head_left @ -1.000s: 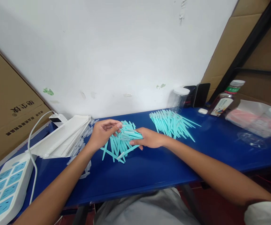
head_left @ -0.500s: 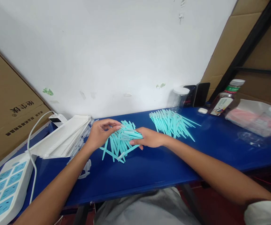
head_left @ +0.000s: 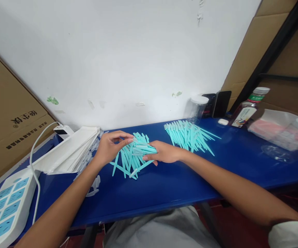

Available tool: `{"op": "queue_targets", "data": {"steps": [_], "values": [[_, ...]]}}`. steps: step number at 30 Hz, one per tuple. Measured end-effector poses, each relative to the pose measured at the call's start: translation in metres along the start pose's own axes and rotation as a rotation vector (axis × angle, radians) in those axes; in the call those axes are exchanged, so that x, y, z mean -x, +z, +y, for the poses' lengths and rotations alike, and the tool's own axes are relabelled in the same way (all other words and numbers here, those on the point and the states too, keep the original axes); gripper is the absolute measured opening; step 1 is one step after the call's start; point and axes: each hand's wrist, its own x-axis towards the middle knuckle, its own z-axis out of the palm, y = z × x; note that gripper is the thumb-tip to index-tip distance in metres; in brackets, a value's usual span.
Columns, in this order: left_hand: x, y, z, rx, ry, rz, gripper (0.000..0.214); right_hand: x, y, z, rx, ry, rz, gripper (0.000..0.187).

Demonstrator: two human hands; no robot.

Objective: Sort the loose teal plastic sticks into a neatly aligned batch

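My right hand (head_left: 164, 152) is closed around a bunch of slim turquoise sticks (head_left: 145, 149) with pale, clear-looking ends pointing left. My left hand (head_left: 113, 146) reaches in from the left, thumb and forefinger pinched at the pale ends of that bunch. What lies between those fingertips is too small to make out. Under and behind both hands spreads a loose pile of the same sticks (head_left: 124, 162), some crossing each other on the blue table (head_left: 149, 193). A second, more evenly lined-up heap of turquoise sticks (head_left: 187, 136) lies to the right, apart from my hands.
White paper sleeves (head_left: 68, 151) lie at left, with small clear pieces (head_left: 95, 186) beside them. A power strip (head_left: 9, 203) and its white cable sit at the left edge. At right stand a clear jar (head_left: 197, 110), phones (head_left: 221, 104), a bottle (head_left: 249, 108) and a plastic bag (head_left: 273, 129).
Hardly anything differs. Both hands keep their places, with the bunch still in my right hand and my left fingertips at its pale ends.
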Motion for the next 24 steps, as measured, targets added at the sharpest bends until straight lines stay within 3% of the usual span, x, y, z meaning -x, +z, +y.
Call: {"op": "queue_targets", "data": {"steps": [9,16,24], "values": [[0.005,0.01,0.003,0.033,-0.057,0.03,0.02,0.001,0.002,0.001,0.042,0.061,-0.011,0.043],[0.007,0.014,0.002,0.103,-0.09,0.03,0.018,0.002,0.006,-0.015,0.017,0.035,0.059,0.044],[0.006,0.015,0.002,0.22,-0.026,-0.011,0.015,0.001,0.01,-0.014,0.027,0.0,0.099,0.041]]}}
